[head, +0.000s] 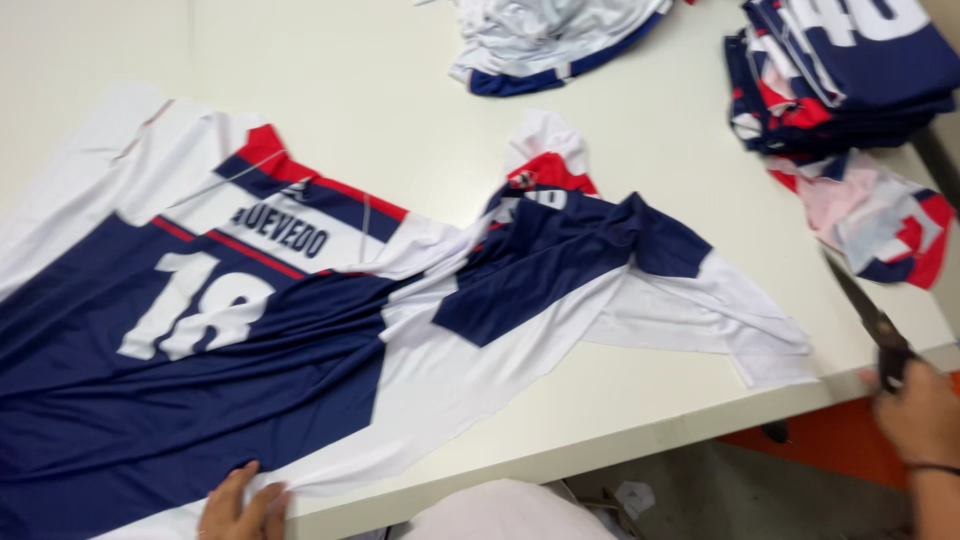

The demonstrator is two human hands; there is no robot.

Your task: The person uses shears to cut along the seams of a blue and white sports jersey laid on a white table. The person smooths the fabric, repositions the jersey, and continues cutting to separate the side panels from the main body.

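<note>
A large sheet of printed fabric (300, 330), navy and white with red trim and white lettering, lies spread over the white table (400, 100). My left hand (242, 505) presses flat on its near edge at the bottom, fingers apart. My right hand (915, 410) is at the right, beyond the table's corner, closed around the handles of black scissors (868, 315). Their blades point up and left over the table's right edge, apart from the fabric.
A stack of folded navy, red and white fabric pieces (850, 70) sits at the back right, with a loose scrap (880, 215) in front of it. A crumpled white and blue piece (550, 40) lies at the back. Orange floor shows beyond the table's corner.
</note>
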